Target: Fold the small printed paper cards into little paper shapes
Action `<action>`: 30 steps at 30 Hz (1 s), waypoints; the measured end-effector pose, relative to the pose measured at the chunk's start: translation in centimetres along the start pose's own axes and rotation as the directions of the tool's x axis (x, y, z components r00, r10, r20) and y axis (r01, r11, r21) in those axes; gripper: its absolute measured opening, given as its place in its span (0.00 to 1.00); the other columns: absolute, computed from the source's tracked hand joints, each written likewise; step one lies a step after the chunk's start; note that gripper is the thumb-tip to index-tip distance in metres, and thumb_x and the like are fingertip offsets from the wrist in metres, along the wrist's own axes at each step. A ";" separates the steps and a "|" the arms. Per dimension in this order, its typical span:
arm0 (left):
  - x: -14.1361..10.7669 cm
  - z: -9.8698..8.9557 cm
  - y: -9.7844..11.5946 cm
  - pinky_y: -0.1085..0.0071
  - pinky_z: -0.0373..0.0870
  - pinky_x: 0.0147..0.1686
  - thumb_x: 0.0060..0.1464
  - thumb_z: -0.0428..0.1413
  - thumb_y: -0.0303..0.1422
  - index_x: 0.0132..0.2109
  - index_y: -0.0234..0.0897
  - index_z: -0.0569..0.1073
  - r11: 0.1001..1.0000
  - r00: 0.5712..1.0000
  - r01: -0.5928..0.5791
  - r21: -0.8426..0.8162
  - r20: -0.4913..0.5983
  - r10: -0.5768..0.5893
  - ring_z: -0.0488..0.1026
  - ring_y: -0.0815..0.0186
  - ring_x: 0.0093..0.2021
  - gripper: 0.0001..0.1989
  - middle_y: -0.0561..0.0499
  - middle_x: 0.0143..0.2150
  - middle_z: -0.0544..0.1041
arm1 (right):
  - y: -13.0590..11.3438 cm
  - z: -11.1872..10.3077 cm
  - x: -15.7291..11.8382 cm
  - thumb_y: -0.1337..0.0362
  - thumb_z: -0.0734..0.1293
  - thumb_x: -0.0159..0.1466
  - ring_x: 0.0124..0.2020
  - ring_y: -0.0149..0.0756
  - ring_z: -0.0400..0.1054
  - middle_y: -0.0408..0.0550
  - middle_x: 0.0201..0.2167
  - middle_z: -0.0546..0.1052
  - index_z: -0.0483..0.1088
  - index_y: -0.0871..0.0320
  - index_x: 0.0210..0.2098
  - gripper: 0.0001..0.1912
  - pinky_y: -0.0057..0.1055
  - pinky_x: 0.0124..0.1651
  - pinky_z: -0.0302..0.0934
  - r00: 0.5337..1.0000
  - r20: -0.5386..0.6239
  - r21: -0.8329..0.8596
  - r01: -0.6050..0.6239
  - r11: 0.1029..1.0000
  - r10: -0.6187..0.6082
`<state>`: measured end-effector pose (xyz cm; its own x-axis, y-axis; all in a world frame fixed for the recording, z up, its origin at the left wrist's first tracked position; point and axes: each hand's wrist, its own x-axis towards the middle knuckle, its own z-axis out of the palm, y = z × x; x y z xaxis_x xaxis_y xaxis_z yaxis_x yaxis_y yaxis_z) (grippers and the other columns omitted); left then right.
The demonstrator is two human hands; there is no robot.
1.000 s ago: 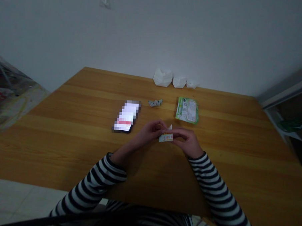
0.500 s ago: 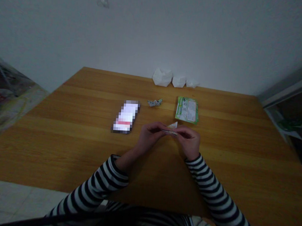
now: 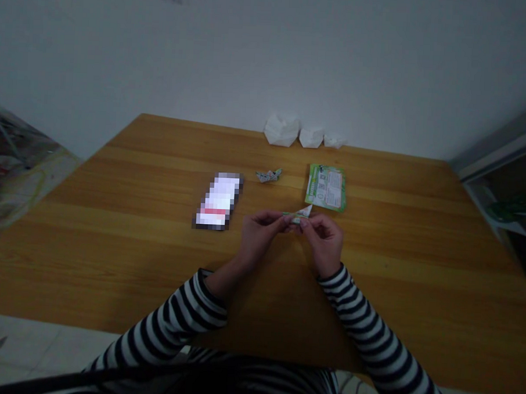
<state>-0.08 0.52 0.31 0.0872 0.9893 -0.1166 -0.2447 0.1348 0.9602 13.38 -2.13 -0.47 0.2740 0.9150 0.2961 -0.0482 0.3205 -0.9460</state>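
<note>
Between my left hand (image 3: 259, 234) and my right hand (image 3: 324, 240) is a small folded strip of printed paper (image 3: 297, 215), pinched by the fingertips of both. Its white corner sticks up and away from me, and my fingers hide much of the strip. Just beyond my right hand lies a green-and-white printed packet (image 3: 327, 187), flat on the wooden table (image 3: 125, 260). A small folded paper shape (image 3: 268, 175) sits farther out, beyond my left hand.
A smartphone (image 3: 218, 201) with a pixelated screen lies left of my hands. Several white crumpled paper lumps (image 3: 282, 130) stand at the table's far edge by the wall. Shelving is at the right, and a plastic-covered object is at the left.
The strip has turned from a flatter, face-up position to a narrow edge-on fold, with its white corner showing. Both hands have drawn closer together and moved slightly away from me.
</note>
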 end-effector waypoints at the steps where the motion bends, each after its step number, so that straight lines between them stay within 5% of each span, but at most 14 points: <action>1: 0.0 0.0 0.0 0.72 0.75 0.32 0.42 0.69 0.37 0.30 0.34 0.81 1.000 1.000 0.017 -0.005 -0.014 -0.017 0.77 0.68 0.27 0.11 0.49 0.27 0.82 | 0.2 0.2 -0.1 0.58 0.72 0.60 0.28 0.32 0.72 0.42 0.24 0.76 0.70 0.56 0.24 0.12 0.30 0.33 0.69 1.000 -0.014 0.006 -0.021 1.000 0.021; 6: 0.3 -0.2 0.1 0.71 0.73 0.29 0.43 0.69 0.39 0.28 0.32 0.79 0.998 0.999 0.032 0.059 -0.033 -0.030 0.75 0.67 0.24 0.14 0.48 0.25 0.80 | 0.8 0.6 -0.6 0.56 0.70 0.61 0.24 0.33 0.72 0.42 0.24 0.78 0.66 0.54 0.27 0.13 0.32 0.31 0.69 0.991 -0.055 0.021 -0.122 0.992 0.123; 12: 1.0 -0.9 -0.2 0.73 0.71 0.29 0.41 0.69 0.37 0.26 0.34 0.77 0.992 0.999 -0.034 0.124 0.030 0.031 0.73 0.69 0.25 0.13 0.51 0.25 0.78 | 1.3 0.0 -0.6 0.57 0.68 0.64 0.24 0.32 0.71 0.41 0.24 0.77 0.64 0.54 0.29 0.12 0.31 0.30 0.68 0.990 0.036 0.091 -0.142 0.986 0.139; 23: 0.6 -0.5 -0.7 0.71 0.73 0.29 0.42 0.69 0.40 0.23 0.34 0.71 0.992 0.997 0.012 0.123 -0.071 -0.004 0.74 0.69 0.25 0.17 0.52 0.23 0.76 | 1.5 1.1 -0.8 0.58 0.69 0.62 0.19 0.27 0.65 0.34 0.21 0.73 0.59 0.52 0.38 0.13 0.25 0.24 0.60 0.983 0.030 0.147 -0.182 0.972 0.179; 30: 0.5 -0.6 -0.9 0.73 0.72 0.30 0.42 0.69 0.39 0.41 0.40 0.60 0.997 0.998 -0.024 0.078 -0.051 0.028 0.75 0.69 0.24 0.27 0.60 0.23 0.75 | 1.6 1.1 -0.9 0.60 0.67 0.63 0.17 0.26 0.62 0.32 0.19 0.71 0.57 0.51 0.41 0.13 0.24 0.22 0.56 0.981 0.028 0.123 -0.195 0.973 0.193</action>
<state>-0.36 0.97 -0.77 0.0310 0.9943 -0.1022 -0.1712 0.1060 0.9795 11.96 -2.17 -2.09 0.2321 0.9662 0.1119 -0.2184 0.1639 -0.9620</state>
